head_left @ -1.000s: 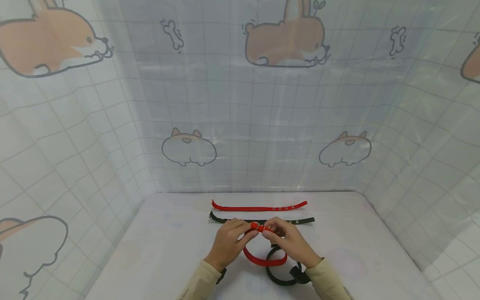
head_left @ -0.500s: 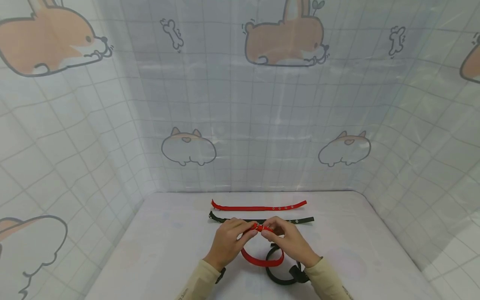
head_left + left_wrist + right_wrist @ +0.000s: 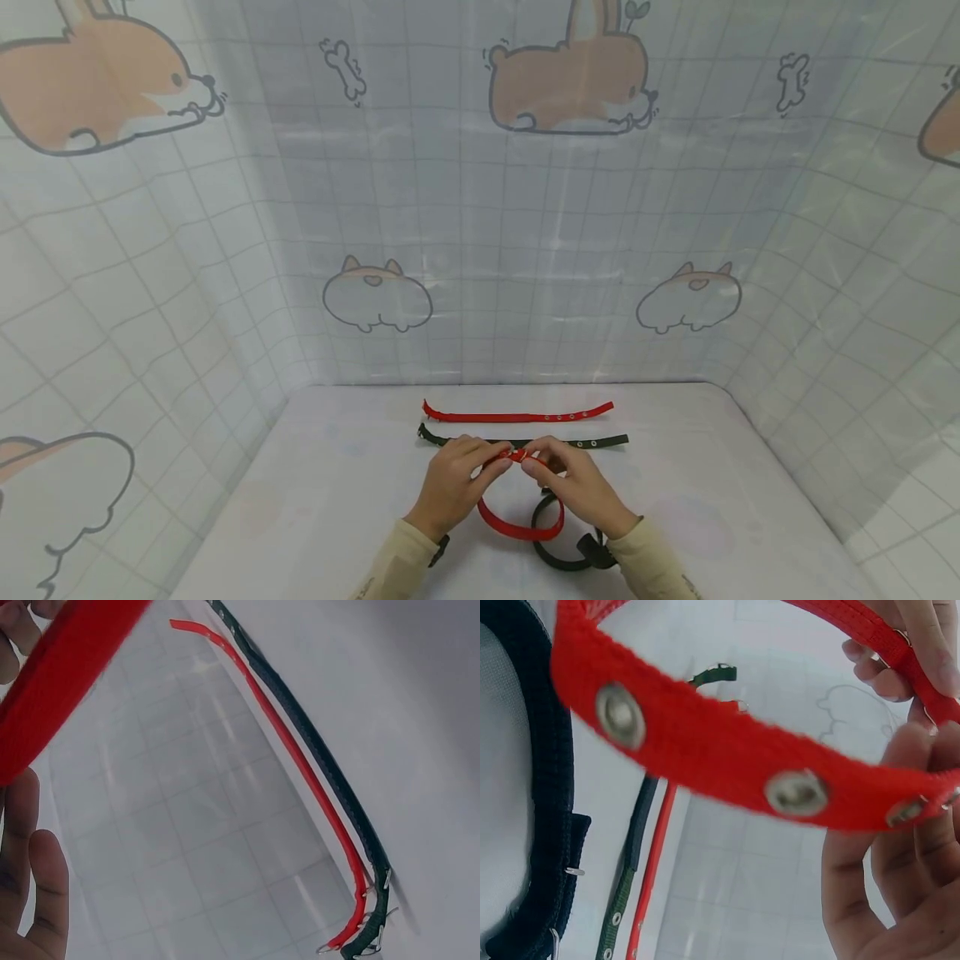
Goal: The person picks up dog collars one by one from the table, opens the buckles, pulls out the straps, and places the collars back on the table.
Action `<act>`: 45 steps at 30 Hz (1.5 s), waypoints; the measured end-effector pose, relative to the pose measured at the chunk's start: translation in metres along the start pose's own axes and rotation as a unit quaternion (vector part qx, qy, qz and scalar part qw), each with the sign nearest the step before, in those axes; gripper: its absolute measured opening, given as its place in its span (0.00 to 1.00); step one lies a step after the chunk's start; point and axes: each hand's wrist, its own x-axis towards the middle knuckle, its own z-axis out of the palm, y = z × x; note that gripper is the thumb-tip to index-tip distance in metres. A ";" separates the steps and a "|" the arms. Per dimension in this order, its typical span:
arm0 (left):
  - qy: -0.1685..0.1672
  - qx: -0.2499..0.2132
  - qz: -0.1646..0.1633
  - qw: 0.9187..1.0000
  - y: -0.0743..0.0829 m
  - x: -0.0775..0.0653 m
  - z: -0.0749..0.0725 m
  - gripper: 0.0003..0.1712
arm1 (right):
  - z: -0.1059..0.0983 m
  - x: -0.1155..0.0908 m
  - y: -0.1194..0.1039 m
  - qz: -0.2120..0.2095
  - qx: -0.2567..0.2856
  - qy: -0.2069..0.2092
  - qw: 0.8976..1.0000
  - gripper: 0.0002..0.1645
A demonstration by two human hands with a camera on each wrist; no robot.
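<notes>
Pinching from both sides, the left hand and right hand grip the red strap where its ends meet; its loop hangs nearer, left of the black looped strap. That loop has shifted slightly left (the hands barely moved), suggesting fine, unfinished adjustment at the join.

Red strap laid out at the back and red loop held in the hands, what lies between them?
In the head view, the dark green strap lies between the laid-out red strap and the held red loop.
</notes>
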 end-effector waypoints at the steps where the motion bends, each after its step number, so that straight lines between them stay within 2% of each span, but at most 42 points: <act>1: -0.001 0.000 0.001 1.000 0.000 0.000 0.000 0.16 | 0.000 0.000 0.002 -0.001 -0.001 0.005 1.000 0.12; 9: -0.007 0.000 0.000 1.000 -0.001 0.003 0.000 0.16 | -0.003 0.002 0.009 -0.028 -0.010 -0.008 1.000 0.13; 15: -0.007 0.010 -0.010 1.000 -0.002 0.002 -0.003 0.17 | -0.007 0.003 0.008 -0.017 -0.032 -0.025 0.999 0.17; 21: -0.007 0.016 -0.018 1.000 -0.002 0.001 -0.002 0.17 | -0.004 0.003 0.009 -0.011 -0.043 0.019 0.999 0.15; 26: -0.008 0.006 -0.024 1.000 0.000 0.001 0.001 0.16 | 0.001 0.006 0.008 -0.036 -0.018 0.056 0.998 0.12; 29: -0.011 0.001 -0.028 1.000 0.002 0.001 0.002 0.16 | 0.003 0.008 0.007 -0.050 -0.022 0.071 0.996 0.10; 33: -0.017 0.004 -0.037 0.999 0.002 0.000 0.002 0.16 | 0.001 0.006 0.002 -0.061 -0.023 0.062 0.996 0.12; 38: -0.027 0.006 -0.046 0.999 0.000 -0.001 0.000 0.17 | -0.004 0.004 0.005 -0.049 -0.006 0.046 0.998 0.13; 45: -0.029 0.009 -0.050 0.998 -0.002 0.001 -0.004 0.17 | -0.010 0.004 0.013 -0.062 -0.052 0.058 0.995 0.16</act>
